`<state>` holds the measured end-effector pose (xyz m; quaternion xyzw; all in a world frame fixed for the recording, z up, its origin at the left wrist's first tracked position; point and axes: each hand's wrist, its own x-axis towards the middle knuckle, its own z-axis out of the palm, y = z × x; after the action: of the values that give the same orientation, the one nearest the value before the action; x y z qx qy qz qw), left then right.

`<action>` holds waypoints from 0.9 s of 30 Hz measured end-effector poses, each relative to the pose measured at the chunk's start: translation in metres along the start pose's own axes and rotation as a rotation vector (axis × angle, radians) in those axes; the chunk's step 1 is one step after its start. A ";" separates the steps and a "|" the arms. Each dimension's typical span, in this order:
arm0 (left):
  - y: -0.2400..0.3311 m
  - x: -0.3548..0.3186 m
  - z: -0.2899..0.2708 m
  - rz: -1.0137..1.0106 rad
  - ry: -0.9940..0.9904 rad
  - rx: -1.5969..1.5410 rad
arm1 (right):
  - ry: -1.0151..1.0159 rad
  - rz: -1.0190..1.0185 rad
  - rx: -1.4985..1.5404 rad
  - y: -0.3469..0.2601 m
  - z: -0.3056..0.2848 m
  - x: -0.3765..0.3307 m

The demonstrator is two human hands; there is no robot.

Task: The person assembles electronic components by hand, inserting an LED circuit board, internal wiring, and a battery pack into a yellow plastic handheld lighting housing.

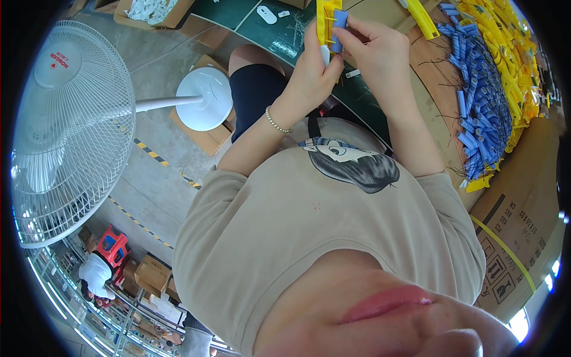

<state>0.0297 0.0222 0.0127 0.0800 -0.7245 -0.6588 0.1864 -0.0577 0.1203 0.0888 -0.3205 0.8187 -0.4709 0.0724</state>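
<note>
Left hand point(311, 72) closed on the yellow plastic strip point(322, 22), I pinch the blue tube point(341, 21) just to its right with my nearer right hand point(383, 52), both pieces' long axes pointing away from me.

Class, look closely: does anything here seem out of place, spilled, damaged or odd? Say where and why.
Nothing looks clearly damaged or spilled. The untidiest spot is right of the right hand: blue pieces lie jumbled at all angles, thin dark wires poking out, beside heaped yellow parts.
</note>
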 end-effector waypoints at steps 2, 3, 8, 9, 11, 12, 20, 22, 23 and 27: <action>-0.001 0.000 -0.001 0.018 -0.002 0.021 | -0.025 0.027 -0.008 0.001 -0.001 0.002; 0.000 0.000 -0.002 0.010 -0.004 0.011 | -0.021 -0.005 -0.024 0.004 -0.001 0.004; 0.009 0.004 -0.002 0.108 0.066 0.049 | 0.190 -0.018 0.161 -0.012 0.014 -0.001; 0.008 0.005 -0.002 0.114 0.060 0.052 | 0.126 -0.101 0.114 -0.014 0.009 -0.001; 0.006 0.005 -0.003 0.122 0.051 0.055 | 0.065 -0.183 0.067 -0.007 0.005 0.002; 0.003 0.004 -0.003 0.074 0.019 0.007 | 0.015 -0.106 0.195 0.007 0.007 0.005; 0.007 0.002 -0.012 -0.067 -0.112 -0.164 | -0.310 0.060 0.346 0.037 -0.019 0.027; 0.008 0.003 -0.013 -0.081 -0.142 -0.297 | -0.369 0.046 0.269 0.038 -0.020 0.027; 0.009 0.005 -0.013 -0.083 -0.141 -0.296 | -0.371 0.047 0.270 0.036 -0.018 0.025; 0.015 0.008 -0.014 -0.023 -0.167 -0.354 | -0.187 0.153 0.485 0.002 -0.012 0.017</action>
<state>0.0293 0.0084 0.0299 -0.0008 -0.6092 -0.7824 0.1292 -0.0772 0.1200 0.0966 -0.2731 0.6935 -0.6149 0.2575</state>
